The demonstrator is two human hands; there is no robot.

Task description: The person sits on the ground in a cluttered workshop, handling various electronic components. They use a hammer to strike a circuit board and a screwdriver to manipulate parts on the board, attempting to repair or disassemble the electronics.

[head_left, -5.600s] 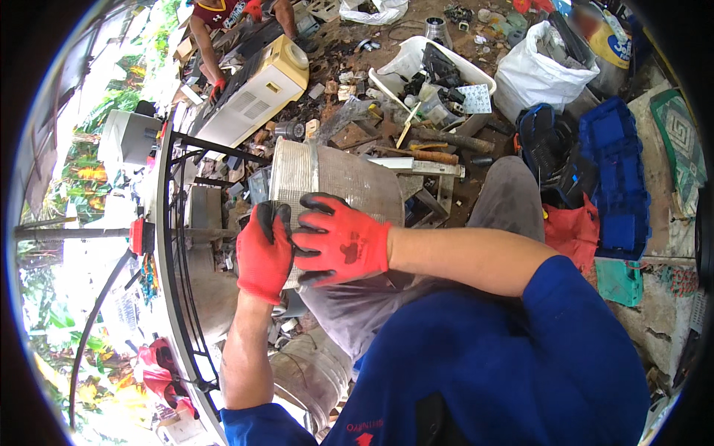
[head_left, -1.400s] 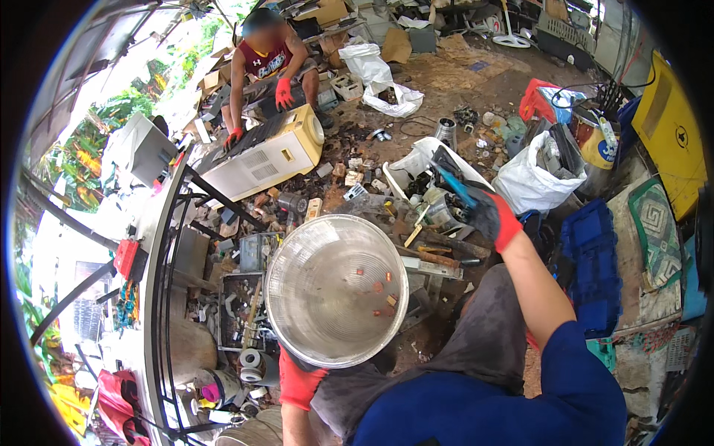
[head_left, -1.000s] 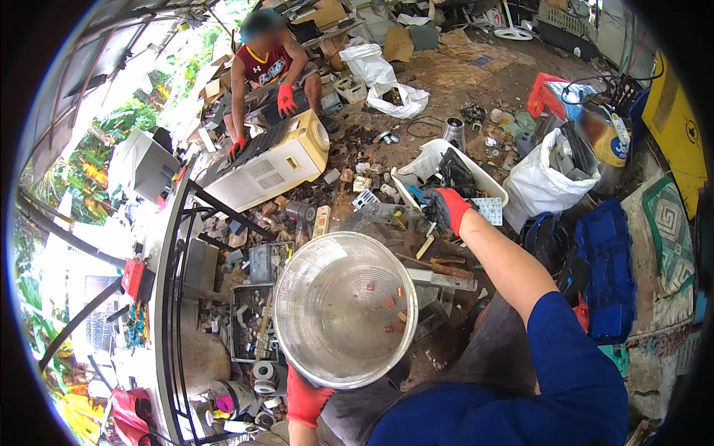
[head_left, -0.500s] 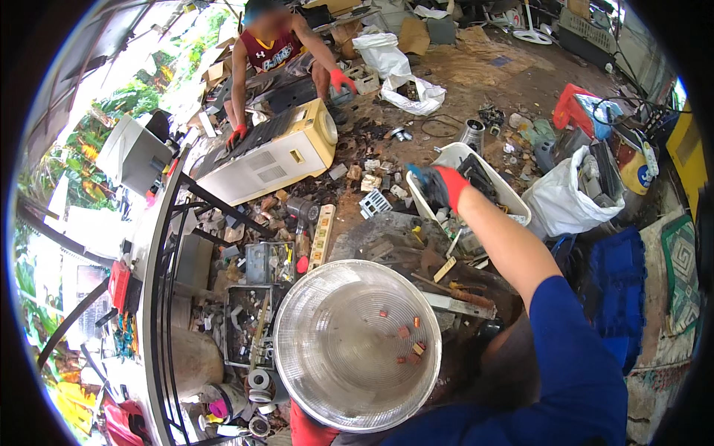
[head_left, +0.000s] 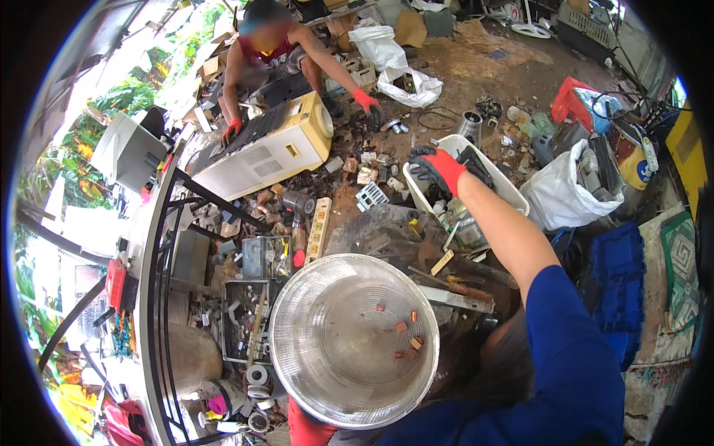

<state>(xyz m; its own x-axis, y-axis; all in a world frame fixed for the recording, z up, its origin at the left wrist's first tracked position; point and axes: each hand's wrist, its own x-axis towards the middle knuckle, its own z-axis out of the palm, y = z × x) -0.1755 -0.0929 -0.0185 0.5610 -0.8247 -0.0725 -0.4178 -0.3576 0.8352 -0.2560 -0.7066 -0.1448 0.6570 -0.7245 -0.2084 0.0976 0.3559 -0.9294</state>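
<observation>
The white tub [head_left: 515, 196] is positioned beneath the nearer right hand [head_left: 440, 169], its long axis slanted near-rightward, while the grasp of the fingers cannot be determined there or at the left hand [head_left: 306, 427], partly hidden by the ribbed bowl [head_left: 320, 338].

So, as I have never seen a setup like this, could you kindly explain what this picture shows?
There is no robot: a fisheye camera on a person's head looks down at their gloved hands, so straight edges bend near the rim. The left hand, mostly hidden, is at the near side of a round, ribbed container, where small reddish-brown pieces lie. The right hand is over a white bin with dark parts; I cannot tell whether it holds anything. Scrap litters the ground, and another person crouches by a pale appliance.
</observation>
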